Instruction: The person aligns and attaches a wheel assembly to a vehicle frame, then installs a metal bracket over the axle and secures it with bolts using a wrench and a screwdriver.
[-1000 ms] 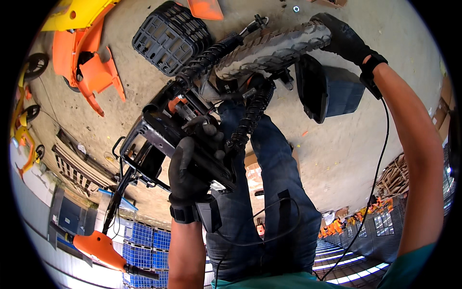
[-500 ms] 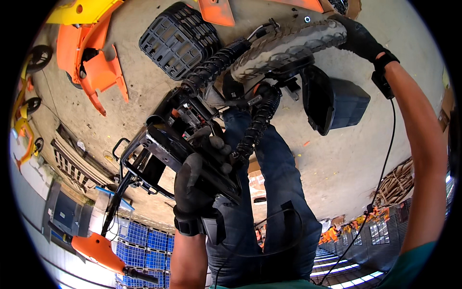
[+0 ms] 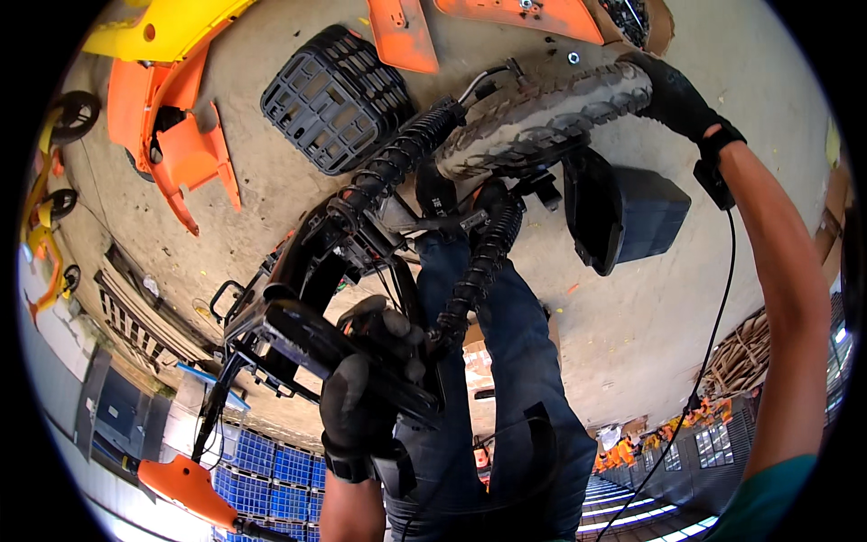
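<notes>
A stripped black electric bike frame (image 3: 312,339) lies across in front of my legs, with coil-spring shock absorbers (image 3: 384,181) running to a dusty, knobbly wheel (image 3: 551,122). My left hand (image 3: 366,370), in a dark glove, is closed round the rear end of the frame, near the lower shock. My right hand (image 3: 673,98), also gloved, grips the tyre at its far right end; its fingertips are partly hidden behind the rubber. Between the shocks, my shoe and jeans (image 3: 519,334) show beneath the bike.
A black plastic basket (image 3: 334,99) stands beyond the bike, and a dark open box (image 3: 632,212) lies right of it. Orange body panels (image 3: 402,36) lie on the far floor. At the lower left is an orange handlebar cover (image 3: 185,488). A cable hangs by my right arm.
The frame has rolled, so the wiring inside it shows less. My left hand has shifted slightly left and down with it. The right hand stays on the tyre.
</notes>
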`<act>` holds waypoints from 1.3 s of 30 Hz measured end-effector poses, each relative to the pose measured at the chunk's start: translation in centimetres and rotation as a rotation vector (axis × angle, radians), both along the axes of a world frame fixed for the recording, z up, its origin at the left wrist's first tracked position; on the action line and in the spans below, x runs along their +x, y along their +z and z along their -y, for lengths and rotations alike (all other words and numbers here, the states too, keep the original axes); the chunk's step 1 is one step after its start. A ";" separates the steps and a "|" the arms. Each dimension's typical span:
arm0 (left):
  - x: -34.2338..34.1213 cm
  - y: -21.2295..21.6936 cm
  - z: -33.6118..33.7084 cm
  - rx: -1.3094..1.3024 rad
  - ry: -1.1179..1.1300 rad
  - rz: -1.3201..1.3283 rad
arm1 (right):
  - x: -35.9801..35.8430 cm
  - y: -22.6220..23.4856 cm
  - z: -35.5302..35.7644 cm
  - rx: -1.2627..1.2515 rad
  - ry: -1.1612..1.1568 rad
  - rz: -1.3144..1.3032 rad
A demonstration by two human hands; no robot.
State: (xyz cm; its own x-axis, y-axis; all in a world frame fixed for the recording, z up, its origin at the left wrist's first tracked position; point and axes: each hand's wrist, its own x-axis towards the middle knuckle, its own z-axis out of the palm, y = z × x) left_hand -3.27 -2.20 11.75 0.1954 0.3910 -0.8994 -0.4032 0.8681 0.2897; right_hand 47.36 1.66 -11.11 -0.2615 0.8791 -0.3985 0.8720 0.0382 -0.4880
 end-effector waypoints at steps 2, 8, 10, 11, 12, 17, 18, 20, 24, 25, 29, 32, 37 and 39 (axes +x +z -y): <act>-0.2 0.7 -0.3 -0.001 0.038 0.005 | -0.9 0.7 0.3 -0.010 -0.024 0.041; -0.4 1.3 -0.6 -0.001 0.020 -0.015 | -3.8 1.9 -0.8 0.033 0.048 0.030; -0.4 1.1 -0.5 0.008 0.021 -0.011 | -4.5 2.1 -1.4 -0.026 0.061 -0.004; -0.3 1.1 -0.5 0.006 0.019 -0.020 | -4.9 2.3 -1.5 0.002 0.091 0.014; -0.3 1.1 -0.5 0.004 0.018 -0.030 | -5.2 2.5 -1.6 0.046 0.125 0.023; -0.4 0.8 0.0 -0.003 0.026 0.006 | -6.1 2.7 -1.6 0.046 0.122 -0.001; -0.5 0.7 0.1 -0.002 0.037 0.024 | -6.1 2.6 -1.6 0.057 0.120 -0.020; -0.7 0.5 0.4 0.012 0.038 0.011 | -6.2 2.5 -1.6 0.061 0.130 -0.042; -1.2 0.3 0.9 0.039 0.032 0.046 | -6.2 2.7 -1.1 0.069 0.177 -0.047; -1.2 0.3 1.0 0.022 0.026 0.012 | -6.2 2.8 -0.9 0.058 0.185 -0.053; -1.0 0.3 1.1 -0.003 0.044 -0.018 | -6.1 2.9 -0.8 0.036 0.218 -0.034; -0.9 0.2 1.0 0.060 0.032 0.028 | -6.0 2.2 -1.9 0.092 0.231 -0.019; -1.3 0.3 1.3 0.041 0.043 0.020 | -5.1 2.1 -3.5 -0.027 0.203 0.040; -1.6 0.3 1.4 0.062 0.035 0.039 | -4.8 2.1 -3.9 0.003 0.194 -0.038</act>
State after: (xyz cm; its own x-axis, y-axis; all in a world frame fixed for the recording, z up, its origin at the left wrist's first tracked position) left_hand -4.85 -3.65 12.08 0.2153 0.4528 -0.8652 -0.4452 0.8341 0.3258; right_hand 42.55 5.56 -8.97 -0.4411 0.8119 -0.3824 0.8292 0.2057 -0.5197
